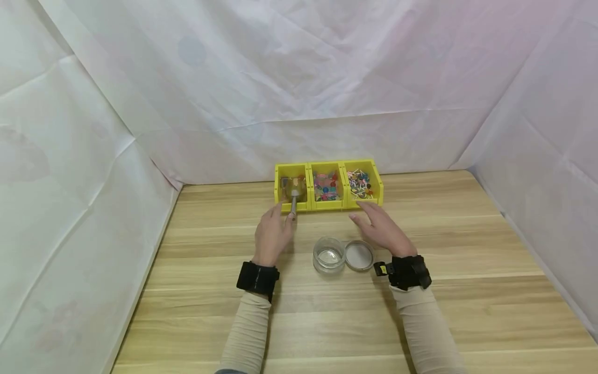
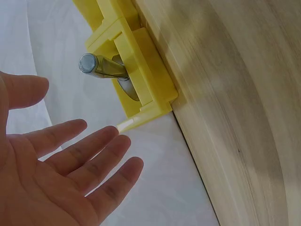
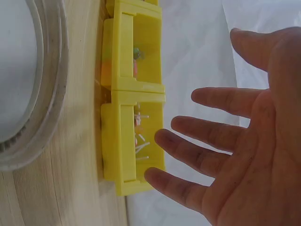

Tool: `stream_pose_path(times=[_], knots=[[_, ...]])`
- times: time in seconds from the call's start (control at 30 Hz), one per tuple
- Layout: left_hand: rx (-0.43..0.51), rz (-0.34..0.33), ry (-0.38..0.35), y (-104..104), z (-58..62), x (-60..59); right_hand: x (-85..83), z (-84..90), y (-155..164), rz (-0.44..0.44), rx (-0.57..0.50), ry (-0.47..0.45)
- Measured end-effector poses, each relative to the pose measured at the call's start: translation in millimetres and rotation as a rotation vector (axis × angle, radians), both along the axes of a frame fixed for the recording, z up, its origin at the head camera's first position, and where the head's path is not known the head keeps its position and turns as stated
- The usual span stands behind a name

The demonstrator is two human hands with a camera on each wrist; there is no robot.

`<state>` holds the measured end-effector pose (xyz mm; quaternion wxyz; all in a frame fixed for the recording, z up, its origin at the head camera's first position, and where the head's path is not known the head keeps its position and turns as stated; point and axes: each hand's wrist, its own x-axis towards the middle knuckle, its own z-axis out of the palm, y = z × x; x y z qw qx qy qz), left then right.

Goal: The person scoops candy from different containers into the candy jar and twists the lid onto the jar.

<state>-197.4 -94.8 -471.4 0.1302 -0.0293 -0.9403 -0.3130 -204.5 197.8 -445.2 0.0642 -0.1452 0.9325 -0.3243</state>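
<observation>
Where the worktop (image 1: 327, 332) meets the back cloth (image 1: 327, 143), we log yellow bins (image 1: 310, 187), qty 3, in a row.

Scoop (image 1: 294, 200), qty 1: in L bin (image 1: 302, 206), bowl down, handle jutting over front lip.
L hand (image 1: 271, 234): just beside handle; grip apart, nothing held.
R hand (image 1: 385, 231): near front of R bin (image 1: 380, 189); grip apart, nothing held; contact w/ bin we can't tell.
Mid bin (image 1: 326, 204): asstd coloured beads (image 1: 325, 185). R bin: white-stick pcs (image 1: 357, 183).
Jar (image 1: 329, 258), clear, qty 1: upright, uncovered, nearer us than bins.
Lid (image 1: 359, 256), qty 1: just beside jar, to its R.

Handling notes (our judgement): step in hand looks like taking up scoop. We'd pinch the handle's free end firmly w/ L thumb & fingers, keep bowl level, & raise it clear of the lip before any sideways move, so pcs don't spill. R hand best steadies jar, clear of lid.
</observation>
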Motion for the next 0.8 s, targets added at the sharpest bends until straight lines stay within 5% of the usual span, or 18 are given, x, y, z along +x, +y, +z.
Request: stream_pose_path(times=[0.8], knots=[[0.074,0.023,-0.026,-13.4,1.8,0.0,-12.2,-0.2,-19.4,0.108,-0.091,-0.036]])
